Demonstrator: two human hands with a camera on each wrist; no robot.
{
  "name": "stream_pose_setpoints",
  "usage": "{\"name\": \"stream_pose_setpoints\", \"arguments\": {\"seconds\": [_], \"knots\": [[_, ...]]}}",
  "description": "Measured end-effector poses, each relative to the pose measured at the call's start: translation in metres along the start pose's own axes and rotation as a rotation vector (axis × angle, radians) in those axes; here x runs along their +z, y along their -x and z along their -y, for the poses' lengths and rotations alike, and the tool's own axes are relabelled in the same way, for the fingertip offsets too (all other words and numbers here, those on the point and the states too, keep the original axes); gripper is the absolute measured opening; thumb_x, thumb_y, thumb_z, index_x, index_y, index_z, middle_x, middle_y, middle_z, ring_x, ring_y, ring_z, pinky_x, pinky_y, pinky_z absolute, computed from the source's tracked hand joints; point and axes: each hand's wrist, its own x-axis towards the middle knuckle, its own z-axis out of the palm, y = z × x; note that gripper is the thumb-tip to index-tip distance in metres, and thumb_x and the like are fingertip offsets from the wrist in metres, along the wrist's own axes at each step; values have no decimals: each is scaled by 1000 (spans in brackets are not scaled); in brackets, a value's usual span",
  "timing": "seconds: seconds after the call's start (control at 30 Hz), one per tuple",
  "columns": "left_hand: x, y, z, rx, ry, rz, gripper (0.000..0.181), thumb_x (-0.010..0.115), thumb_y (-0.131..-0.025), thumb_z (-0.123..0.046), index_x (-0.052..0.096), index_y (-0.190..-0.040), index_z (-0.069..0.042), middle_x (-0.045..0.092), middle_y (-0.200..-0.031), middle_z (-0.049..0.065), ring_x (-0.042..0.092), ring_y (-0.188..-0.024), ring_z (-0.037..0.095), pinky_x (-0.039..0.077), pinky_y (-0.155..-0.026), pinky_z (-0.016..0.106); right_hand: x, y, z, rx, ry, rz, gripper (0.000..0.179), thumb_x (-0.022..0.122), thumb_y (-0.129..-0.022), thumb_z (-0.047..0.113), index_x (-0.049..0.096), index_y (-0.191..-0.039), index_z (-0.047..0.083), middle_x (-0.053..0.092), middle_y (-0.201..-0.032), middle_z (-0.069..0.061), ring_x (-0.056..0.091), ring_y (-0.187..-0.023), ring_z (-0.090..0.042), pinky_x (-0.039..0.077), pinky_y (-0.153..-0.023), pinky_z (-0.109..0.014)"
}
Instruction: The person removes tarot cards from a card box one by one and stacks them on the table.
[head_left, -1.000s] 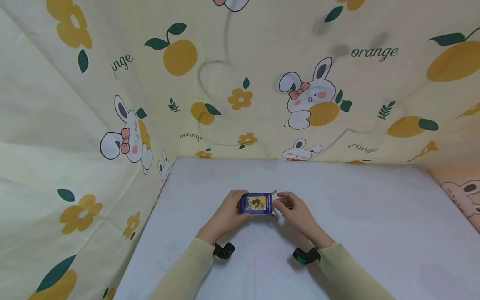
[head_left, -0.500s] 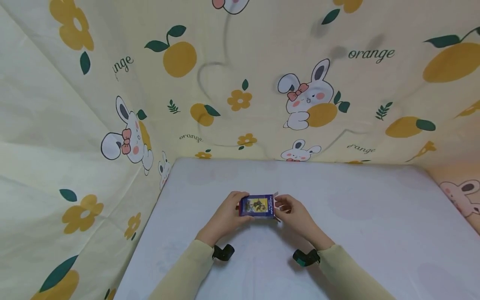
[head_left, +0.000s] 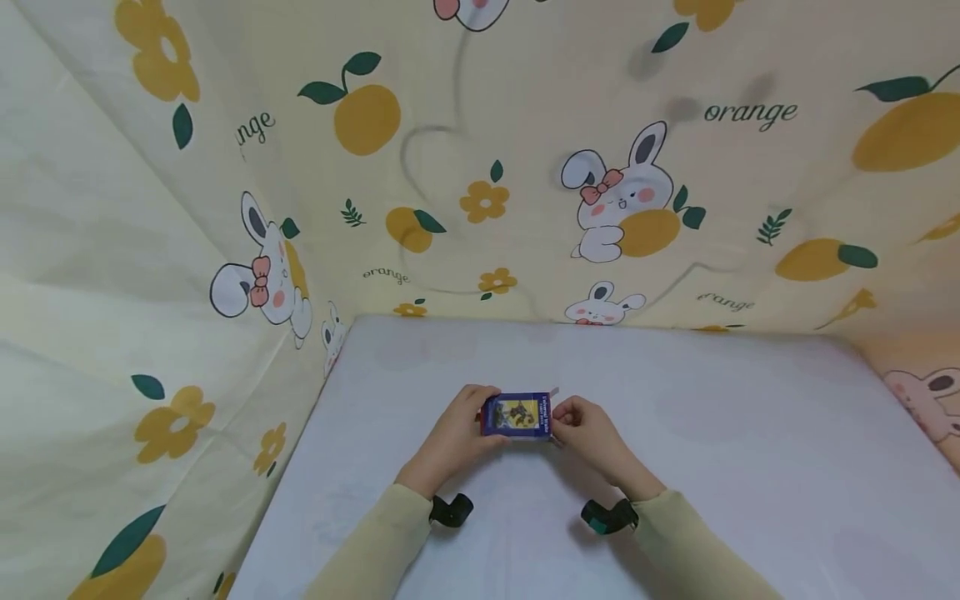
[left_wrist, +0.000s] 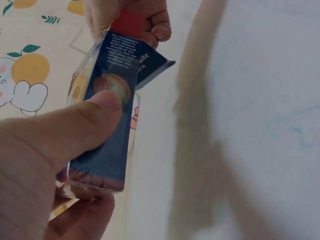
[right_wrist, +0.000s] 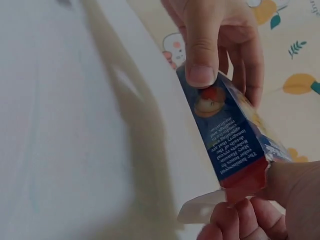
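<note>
A small dark-blue tarot card box (head_left: 517,415) with a yellow picture on its front is held above the white table. My left hand (head_left: 453,433) grips it by the far end; in the left wrist view the thumb (left_wrist: 102,115) presses its narrow lettered side. The opposite end has a red edge and stands open, with a lettered flap (left_wrist: 152,65) folded outward. At that end my right hand (head_left: 596,435) has curled fingers (right_wrist: 225,220) and a thumb against the box opening. The box covers part of this grasp, and its contents are hidden.
The white table (head_left: 735,467) spreads around both hands. A patterned cloth with rabbits and oranges (head_left: 367,121) hangs behind it and along the left side. Each wrist wears a small black camera (head_left: 452,510).
The right hand's fingers have drawn closer together at the box's open end. The box sits slightly lower in the head view, still in the left hand.
</note>
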Motion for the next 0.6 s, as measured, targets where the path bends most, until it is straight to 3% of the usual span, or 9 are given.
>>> {"name": "stream_pose_setpoints", "arguments": {"seconds": [0.27,0.6], "knots": [[-1,0,-2,18,-31,-27,75,81,-78,-37,45,-143,-20,45,-137,1,47,-123,16,41,-105,34,3,-3,-2,5,-103,4,13,63,-92,8,56,-99,-1,59,-84,-11,58,-72,-19,57,-66,-36],[1,-2,-6,16,-30,-37,76,82,-77,-36,46,-142,-19,46,-137,0,48,-124,16,40,-106,34,3,-5,-2,23,-93,-26,11,62,-90,3,54,-97,0,57,-85,-11,56,-71,-20,57,-65,-37]]}}
